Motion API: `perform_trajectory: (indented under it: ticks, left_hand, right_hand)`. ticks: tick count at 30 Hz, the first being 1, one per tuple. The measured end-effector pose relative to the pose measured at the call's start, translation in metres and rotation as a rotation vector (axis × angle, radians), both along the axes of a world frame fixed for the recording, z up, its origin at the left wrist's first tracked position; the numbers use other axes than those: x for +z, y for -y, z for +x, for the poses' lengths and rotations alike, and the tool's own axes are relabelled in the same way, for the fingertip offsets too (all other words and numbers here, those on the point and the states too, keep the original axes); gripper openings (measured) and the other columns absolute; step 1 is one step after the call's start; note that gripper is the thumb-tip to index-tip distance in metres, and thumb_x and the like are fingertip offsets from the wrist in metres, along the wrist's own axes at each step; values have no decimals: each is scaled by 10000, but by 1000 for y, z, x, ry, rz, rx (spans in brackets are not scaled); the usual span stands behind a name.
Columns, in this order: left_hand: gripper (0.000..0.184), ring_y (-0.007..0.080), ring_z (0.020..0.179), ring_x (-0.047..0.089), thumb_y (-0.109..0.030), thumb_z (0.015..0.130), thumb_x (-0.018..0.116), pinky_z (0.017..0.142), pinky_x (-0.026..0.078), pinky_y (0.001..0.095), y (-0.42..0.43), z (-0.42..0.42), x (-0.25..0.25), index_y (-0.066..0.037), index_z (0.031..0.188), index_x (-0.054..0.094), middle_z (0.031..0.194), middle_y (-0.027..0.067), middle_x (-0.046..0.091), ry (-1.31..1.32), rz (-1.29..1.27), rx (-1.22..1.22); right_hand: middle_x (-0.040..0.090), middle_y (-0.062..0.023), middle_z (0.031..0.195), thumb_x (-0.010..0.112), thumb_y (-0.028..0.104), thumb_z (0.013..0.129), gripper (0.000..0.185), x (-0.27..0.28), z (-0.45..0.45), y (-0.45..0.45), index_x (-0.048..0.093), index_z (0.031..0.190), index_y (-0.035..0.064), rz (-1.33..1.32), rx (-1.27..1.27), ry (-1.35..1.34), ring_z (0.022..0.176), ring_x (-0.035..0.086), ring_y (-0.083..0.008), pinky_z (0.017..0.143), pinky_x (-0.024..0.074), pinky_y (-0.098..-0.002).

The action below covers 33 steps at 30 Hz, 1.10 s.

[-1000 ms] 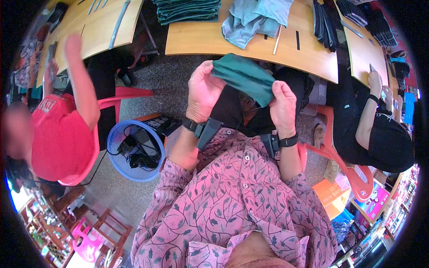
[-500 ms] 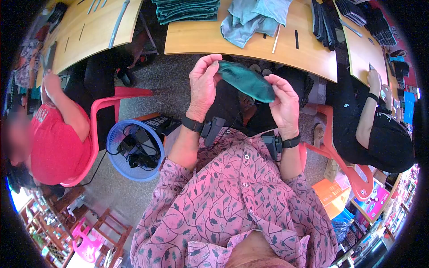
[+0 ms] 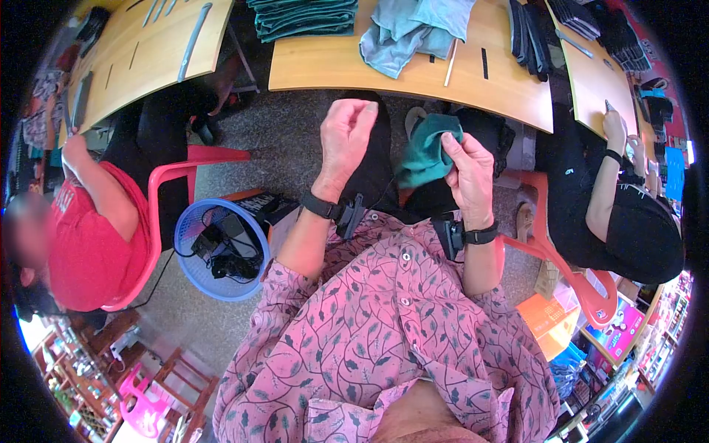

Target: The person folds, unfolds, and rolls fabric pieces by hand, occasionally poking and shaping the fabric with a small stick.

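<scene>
A piece of dark green cloth [image 3: 428, 156] hangs from my right hand [image 3: 473, 171], pinched between thumb and fingers at its upper right edge. Its loose part droops to the left over my lap. My left hand [image 3: 346, 136] is raised to the left of the cloth and apart from it. Its fingers are curled in with the thumb pressed against them, and whether something small is between them cannot be seen. Beyond my hands, a stack of folded green cloths [image 3: 304, 18] and a heap of pale grey-green cloth [image 3: 399, 37] lie on the wooden table [image 3: 317, 68].
Dark folded strips [image 3: 527, 40] and a thin stick [image 3: 450, 65] lie on the table too. A blue basket [image 3: 193, 275] with cables stands on the floor at left. Seated people in red [image 3: 96, 236] and black [image 3: 639, 232] work at neighbouring tables on either side.
My left hand has let go of the green cloth and closed. The cloth, stretched between both hands before, now dangles from my right hand alone.
</scene>
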<state>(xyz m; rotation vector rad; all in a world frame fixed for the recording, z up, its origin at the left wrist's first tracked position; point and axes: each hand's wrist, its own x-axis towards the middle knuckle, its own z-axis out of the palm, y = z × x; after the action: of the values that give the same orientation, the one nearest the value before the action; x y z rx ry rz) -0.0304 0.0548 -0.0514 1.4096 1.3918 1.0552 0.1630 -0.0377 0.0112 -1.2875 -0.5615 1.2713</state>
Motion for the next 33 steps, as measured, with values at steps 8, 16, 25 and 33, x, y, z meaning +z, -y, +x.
perform_trajectory:
  ticks: [8,16,25,33]
  left_hand:
    - [324,60,910,582,-182,886,723,808,494,231,26,22,29,-19,1141,609,1032,3,643,607,-268,-583]
    - [286,58,901,590,-167,875,731,799,504,239,24,17,41,-31,1098,615,1005,-3,649,709,-429,-632]
    - [344,79,909,613,-83,823,759,816,520,250,24,16,40,-25,1125,605,1018,11,659,811,-479,-539]
    - [337,79,896,614,-91,828,762,799,525,248,24,17,38,-21,1117,605,1007,18,665,765,-400,-484]
  right_hand:
    - [591,58,710,605,226,974,214,3,-10,3,668,1043,33,18,193,16,459,414,9,398,299,-154]
    - [593,39,782,595,127,966,303,25,-19,4,535,1250,39,100,122,258,521,441,1,456,350,-148]
    - [581,18,797,674,-9,875,278,17,-19,9,591,1135,41,260,91,445,586,511,-27,512,420,-172]
    - [597,-57,957,733,-37,787,150,19,-13,7,656,912,-5,359,129,854,630,566,-71,561,469,-212]
